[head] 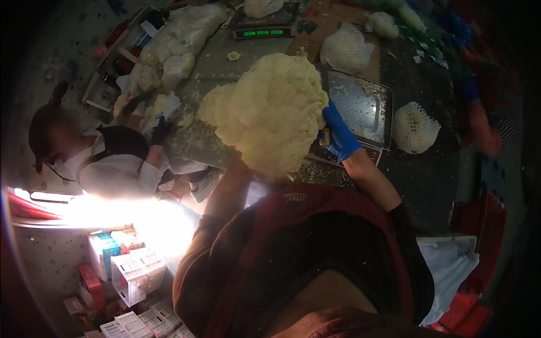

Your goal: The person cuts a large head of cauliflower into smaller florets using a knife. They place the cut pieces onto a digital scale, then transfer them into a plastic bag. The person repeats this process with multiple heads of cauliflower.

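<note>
A large pale cauliflower head (270,114) is held up in front of me above the worktable. My right hand (338,133), in a blue glove, is at its right side, with a small wooden-looking handle (324,137) showing between the fingers; the rest of that tool is hidden. My left forearm reaches under the cauliflower, which hides the left hand. Just right of my right hand lies the metal pan of a weighing scale (361,107), with trimmings on it. Net-wrapped cauliflowers stand behind the pan (346,48) and to its right (416,126).
A second scale (264,31) with a lit green display stands at the back. Wrapped cauliflowers (181,38) are piled at the back left. A co-worker (118,156) in dark gloves handles cauliflower at left. Another person's arm (482,126) is at right. Plastic crates (137,274) stand lower left.
</note>
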### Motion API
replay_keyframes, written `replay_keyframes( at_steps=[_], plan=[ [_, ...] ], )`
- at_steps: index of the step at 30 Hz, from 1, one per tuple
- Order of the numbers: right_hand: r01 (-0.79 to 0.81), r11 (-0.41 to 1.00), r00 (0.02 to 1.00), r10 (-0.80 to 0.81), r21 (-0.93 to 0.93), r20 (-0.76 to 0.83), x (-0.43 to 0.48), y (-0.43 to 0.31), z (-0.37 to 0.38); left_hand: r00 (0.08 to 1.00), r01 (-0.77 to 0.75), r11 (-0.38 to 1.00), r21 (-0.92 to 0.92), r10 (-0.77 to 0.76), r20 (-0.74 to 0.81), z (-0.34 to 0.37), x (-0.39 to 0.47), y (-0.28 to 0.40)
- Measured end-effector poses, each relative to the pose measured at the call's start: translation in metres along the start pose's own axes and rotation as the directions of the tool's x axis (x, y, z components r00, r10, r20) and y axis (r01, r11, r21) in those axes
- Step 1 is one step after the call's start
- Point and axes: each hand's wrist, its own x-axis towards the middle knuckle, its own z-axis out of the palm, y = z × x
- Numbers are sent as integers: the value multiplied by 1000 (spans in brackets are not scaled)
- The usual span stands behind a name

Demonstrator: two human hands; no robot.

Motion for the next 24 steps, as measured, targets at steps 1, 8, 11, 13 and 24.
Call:
replay_keyframes(
  at_steps=[1, 8, 11, 13, 24],
  plan=[
    [30, 1000, 995, -30, 3, 98, 0, -2, 2, 1000, -9, 1000, 1, 9, -1, 1, 1, -1],
    [40, 937, 996, -64, -347, -59, 9, -8, 11, 997, -75, 997, 4, 75, 1, 3, -16, 14],
    [17, 914, 993, -65, -406, -104, -2, -2, 12, 988, -152, 988, 8, 152, -9, 5, -33, 24],
    [-10, 902, 991, -49, -433, -124, -11, 1, 9, 976, -211, 976, 53, 213, -40, 6, -37, 29],
    [269, 694, 960, -253, -668, 124, -44, -8, -6, 908, -383, 874, 299, 415, -50, -1, -35, 42]
  ],
)
